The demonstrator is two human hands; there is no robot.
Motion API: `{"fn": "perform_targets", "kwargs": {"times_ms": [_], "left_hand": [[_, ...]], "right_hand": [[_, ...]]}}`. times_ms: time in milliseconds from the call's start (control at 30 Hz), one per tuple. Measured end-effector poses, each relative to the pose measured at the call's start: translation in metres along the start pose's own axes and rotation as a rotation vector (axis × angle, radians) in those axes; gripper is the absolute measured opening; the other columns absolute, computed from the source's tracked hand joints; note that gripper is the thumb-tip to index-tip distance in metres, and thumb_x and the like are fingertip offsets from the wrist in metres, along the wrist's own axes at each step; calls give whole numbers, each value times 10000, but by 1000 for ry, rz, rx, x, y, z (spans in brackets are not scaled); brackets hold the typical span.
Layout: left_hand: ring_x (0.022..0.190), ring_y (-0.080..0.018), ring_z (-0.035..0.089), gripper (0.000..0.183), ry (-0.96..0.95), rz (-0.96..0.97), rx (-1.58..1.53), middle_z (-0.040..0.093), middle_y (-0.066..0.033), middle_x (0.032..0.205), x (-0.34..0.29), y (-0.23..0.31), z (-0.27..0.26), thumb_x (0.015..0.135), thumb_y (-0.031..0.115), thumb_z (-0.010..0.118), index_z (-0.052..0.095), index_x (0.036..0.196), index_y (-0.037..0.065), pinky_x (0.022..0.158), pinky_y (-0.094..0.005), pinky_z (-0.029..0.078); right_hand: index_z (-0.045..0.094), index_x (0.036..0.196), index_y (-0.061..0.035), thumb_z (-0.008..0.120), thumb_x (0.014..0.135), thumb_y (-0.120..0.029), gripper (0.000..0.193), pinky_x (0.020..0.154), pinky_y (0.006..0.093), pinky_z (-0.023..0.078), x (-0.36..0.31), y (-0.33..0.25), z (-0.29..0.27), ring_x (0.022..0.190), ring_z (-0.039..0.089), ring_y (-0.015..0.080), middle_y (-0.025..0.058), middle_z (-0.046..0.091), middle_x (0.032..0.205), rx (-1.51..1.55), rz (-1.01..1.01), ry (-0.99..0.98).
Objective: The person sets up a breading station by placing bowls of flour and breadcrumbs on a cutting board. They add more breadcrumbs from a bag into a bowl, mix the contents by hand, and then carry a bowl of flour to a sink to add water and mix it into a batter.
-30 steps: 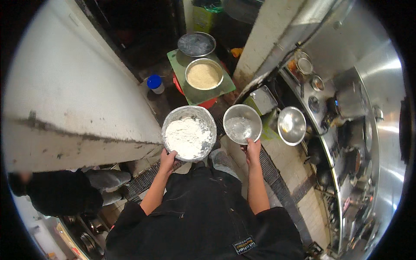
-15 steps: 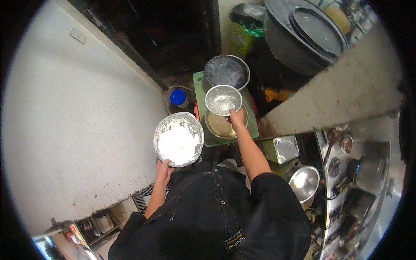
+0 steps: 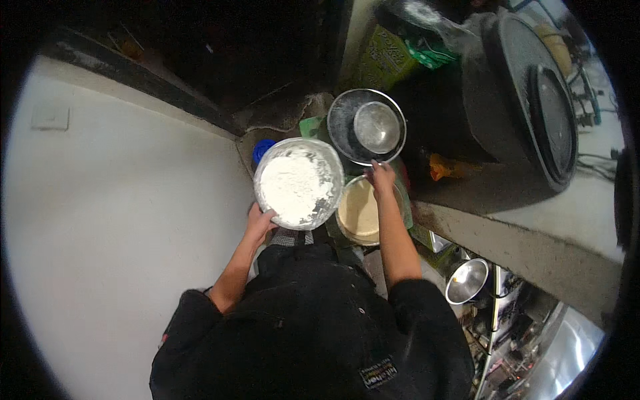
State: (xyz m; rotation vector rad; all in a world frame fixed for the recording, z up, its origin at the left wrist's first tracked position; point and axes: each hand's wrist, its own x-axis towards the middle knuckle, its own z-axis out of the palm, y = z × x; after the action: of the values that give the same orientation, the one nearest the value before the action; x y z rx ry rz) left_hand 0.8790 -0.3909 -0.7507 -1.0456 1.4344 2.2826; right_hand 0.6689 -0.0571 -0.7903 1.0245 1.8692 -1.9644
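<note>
My left hand (image 3: 259,223) grips the near left rim of a metal bowl (image 3: 337,163) holding white flour-like powder (image 3: 293,187). It is held up, tilted slightly. Ahead on the right, a smaller round metal bowl (image 3: 377,127) sits inside a wide dark pot (image 3: 343,123). My right hand (image 3: 382,177) is at the pot's near rim, just below the small bowl, its fingers curled; whether they hold the rim or a part of the small bowl is hidden. Under my right wrist stands a round pan (image 3: 360,210) with a pale tan content.
The pot and pan stand on a green surface (image 3: 311,127). A blue lid (image 3: 263,150) shows behind the flour bowl. White wall (image 3: 120,220) lies left; a ledge (image 3: 507,233) runs along the right beside a large dark drum (image 3: 493,120). Farther back is an empty steel bowl (image 3: 467,281).
The small bowl has moved from over the tan pan into the dark pot, my right hand following. My left hand has brought the flour bowl forward and right. The view has turned.
</note>
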Motion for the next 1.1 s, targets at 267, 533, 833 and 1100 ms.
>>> {"fn": "perform_targets", "kwargs": {"times_ms": [267, 533, 833, 1100], "left_hand": [[980, -218, 658, 580, -279, 64, 172, 637, -134, 1176, -4, 71, -6, 786, 14, 607, 469, 1348, -13, 729, -341, 579], [949, -200, 659, 606, -342, 24, 251, 645, -111, 1147, -35, 134, 29, 788, 65, 636, 469, 1370, 25, 671, -338, 574], [951, -214, 666, 581, -254, 93, 226, 646, -115, 1159, -57, 118, 40, 805, 76, 629, 465, 1361, 28, 668, -351, 572], [971, -198, 655, 598, -235, 119, 219, 643, -103, 1172, -62, 106, 35, 790, 88, 640, 464, 1359, 34, 672, -331, 559]], "right_hand": [[630, 1246, -4, 721, 866, -188, 432, 911, 395, 535, -214, -33, 79, 1100, 648, 326, 272, 615, 1247, -867, -824, -261], [636, 1238, -86, 723, 826, -245, 450, 1065, 478, 411, -263, -40, 130, 1206, 540, 421, 257, 579, 1284, -1249, -1002, -393], [725, 986, -61, 698, 743, -156, 263, 833, 448, 546, -254, -40, 71, 920, 671, 384, 251, 671, 1056, -1420, -755, -370], [756, 1045, -75, 724, 737, -104, 311, 830, 390, 545, -270, -80, 71, 864, 705, 328, 200, 720, 951, -833, -489, -483]]}}
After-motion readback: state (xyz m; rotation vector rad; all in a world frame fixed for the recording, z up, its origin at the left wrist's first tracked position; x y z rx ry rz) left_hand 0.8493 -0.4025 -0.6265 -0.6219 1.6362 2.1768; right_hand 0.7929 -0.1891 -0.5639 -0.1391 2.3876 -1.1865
